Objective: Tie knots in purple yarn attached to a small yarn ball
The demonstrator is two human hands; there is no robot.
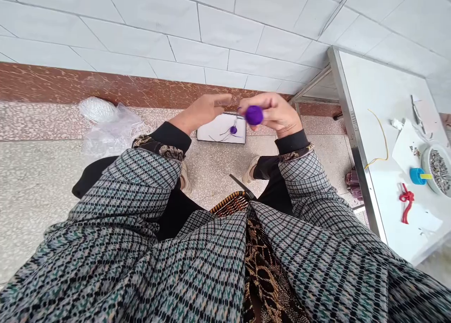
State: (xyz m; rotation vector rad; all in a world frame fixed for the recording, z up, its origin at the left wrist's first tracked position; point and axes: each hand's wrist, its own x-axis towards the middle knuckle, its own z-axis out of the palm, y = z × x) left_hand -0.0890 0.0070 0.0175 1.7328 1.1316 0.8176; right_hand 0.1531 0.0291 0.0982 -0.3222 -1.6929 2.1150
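A small round purple ball (254,115), perhaps of yarn, is gripped in the bent fingers of my right hand (276,114). Just to its left, my left hand (204,111) reaches toward it with index finger and thumb apart, slightly blurred; I see nothing between them. Beneath both hands, a white shallow tray (211,130) with a dark rim lies on the floor. In it rest a smaller purple ball (233,130) and several thin dark strands. Any fine thread between the hands is too blurred to make out.
A white ball of yarn (97,110) and a clear plastic bag (116,128) lie on the floor at left. At right stands a metal-edged white table (373,93) with a red cord (406,203), a blue tape-like roll (417,176) and a bowl (433,184) of small dark bits.
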